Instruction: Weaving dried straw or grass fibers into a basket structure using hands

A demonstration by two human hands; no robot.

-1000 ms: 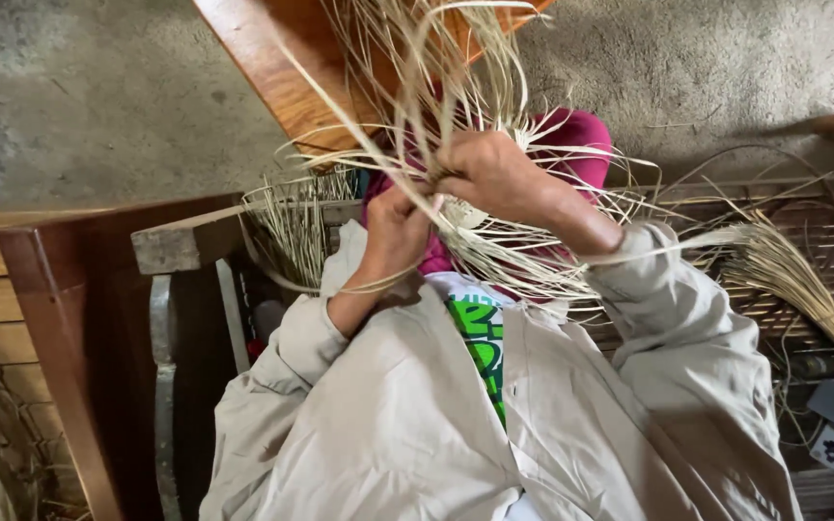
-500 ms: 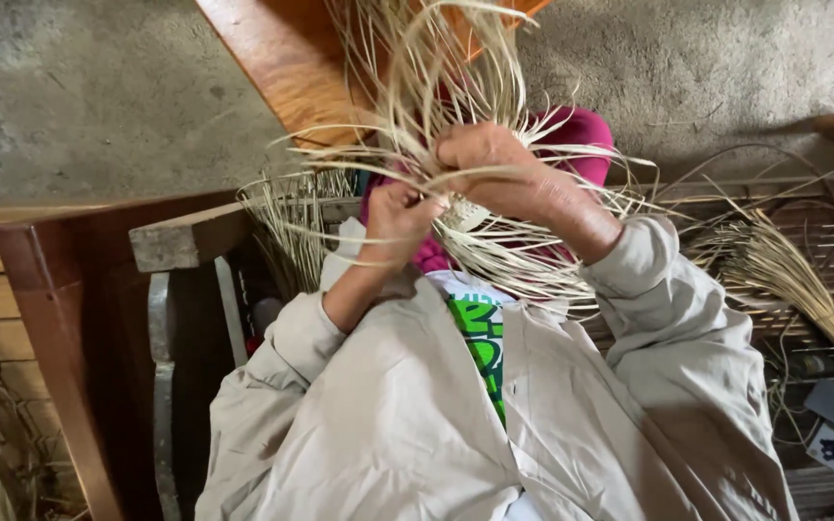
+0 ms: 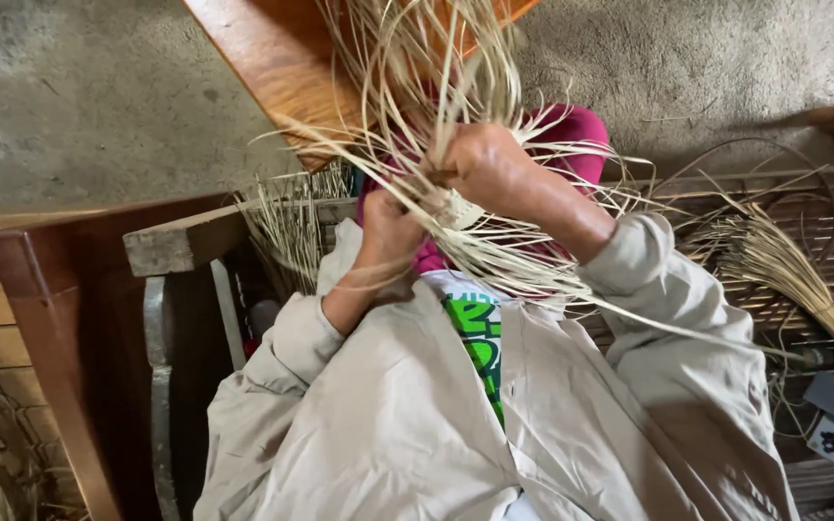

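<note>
The left hand (image 3: pixel 390 227) was closed on a cluster of pale straw strands (image 3: pixel 494 256) at chest height, above the beige jacket (image 3: pixel 388 425). The right hand (image 3: pixel 483 162) had its fingers curled tight round the small woven centre (image 3: pixel 459 208), loose strands fanning outward above the wooden bench (image 3: pixel 185 241)

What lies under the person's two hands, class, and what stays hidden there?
Under the left hand and right hand sits a small woven piece with loose straw strands fanning out. Its centre is covered by fingers.
</note>
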